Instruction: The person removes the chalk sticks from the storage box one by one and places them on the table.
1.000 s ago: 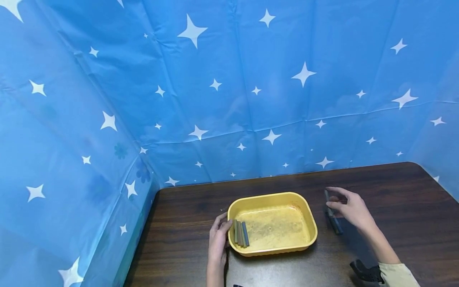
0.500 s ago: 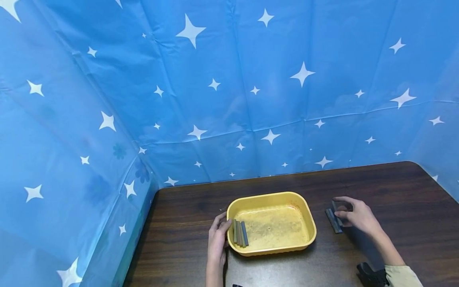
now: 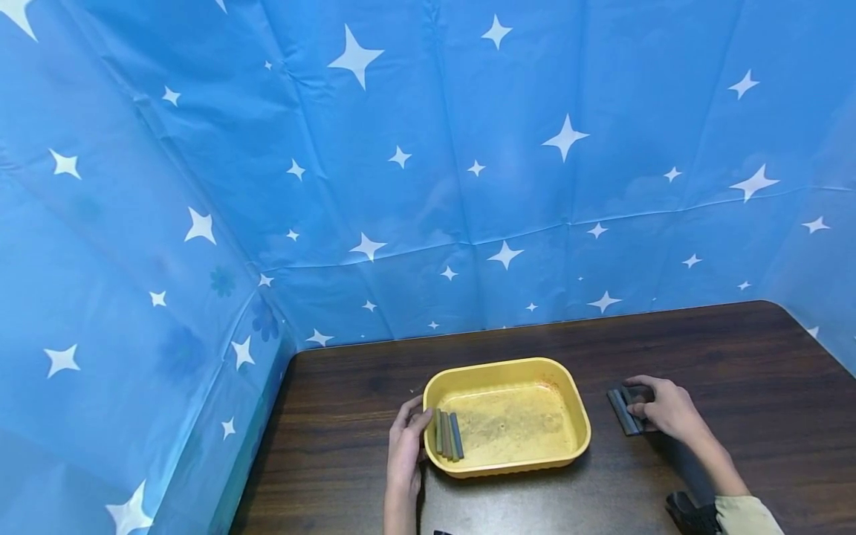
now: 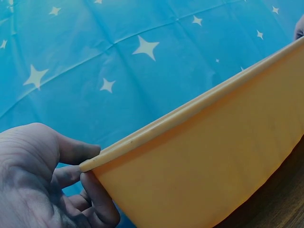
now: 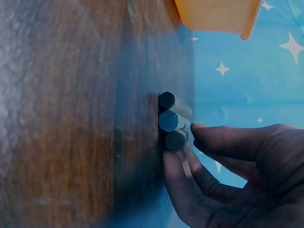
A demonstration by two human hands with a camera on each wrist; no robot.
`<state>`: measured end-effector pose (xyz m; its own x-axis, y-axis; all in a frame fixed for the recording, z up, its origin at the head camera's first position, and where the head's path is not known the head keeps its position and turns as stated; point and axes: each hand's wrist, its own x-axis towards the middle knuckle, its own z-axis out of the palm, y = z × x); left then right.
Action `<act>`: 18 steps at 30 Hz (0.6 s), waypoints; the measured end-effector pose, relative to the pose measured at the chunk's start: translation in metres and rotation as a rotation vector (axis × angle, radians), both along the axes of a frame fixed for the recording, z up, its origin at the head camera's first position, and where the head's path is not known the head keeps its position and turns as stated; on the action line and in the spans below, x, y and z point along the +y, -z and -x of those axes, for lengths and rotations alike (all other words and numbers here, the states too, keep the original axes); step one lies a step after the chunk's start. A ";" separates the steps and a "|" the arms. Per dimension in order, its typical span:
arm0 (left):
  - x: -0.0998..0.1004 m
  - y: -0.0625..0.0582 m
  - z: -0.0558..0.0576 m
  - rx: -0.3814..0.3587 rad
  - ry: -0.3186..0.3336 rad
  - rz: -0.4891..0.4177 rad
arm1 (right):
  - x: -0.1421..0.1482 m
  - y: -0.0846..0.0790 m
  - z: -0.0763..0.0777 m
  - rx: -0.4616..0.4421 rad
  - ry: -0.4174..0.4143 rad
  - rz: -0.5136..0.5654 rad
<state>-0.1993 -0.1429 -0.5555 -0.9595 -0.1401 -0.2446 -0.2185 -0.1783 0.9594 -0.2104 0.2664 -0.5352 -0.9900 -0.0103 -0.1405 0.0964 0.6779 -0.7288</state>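
Observation:
At the left end of a yellow plastic tray (image 3: 518, 425), my left hand (image 3: 404, 447) grips the rim. The left wrist view shows its thumb (image 4: 81, 151) over the rim and fingers below. Inside the tray, several slim olive, brown and blue-grey sticks (image 3: 449, 435) lie side by side. To the right of the tray, my right hand (image 3: 671, 410) holds a dark grey chalk-like stick (image 5: 176, 141) between thumb and fingers, down at the tabletop. It lies against a blue-grey stick (image 5: 169, 120), with a darker stick (image 5: 166, 100) beyond.
The dark wood table (image 3: 334, 446) runs back to a blue curtain (image 3: 428, 186) with white stars. Another curtain panel stands along the left. A black strap (image 3: 692, 513) is on the right wrist.
My right hand has moved its stick to the right and slightly nearer, then lowered it beside the other dark sticks. My left hand stays on the tray, which has not moved.

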 end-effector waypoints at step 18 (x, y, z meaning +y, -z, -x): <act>0.000 0.000 0.000 0.003 -0.002 0.007 | -0.008 -0.003 -0.004 0.133 0.045 -0.076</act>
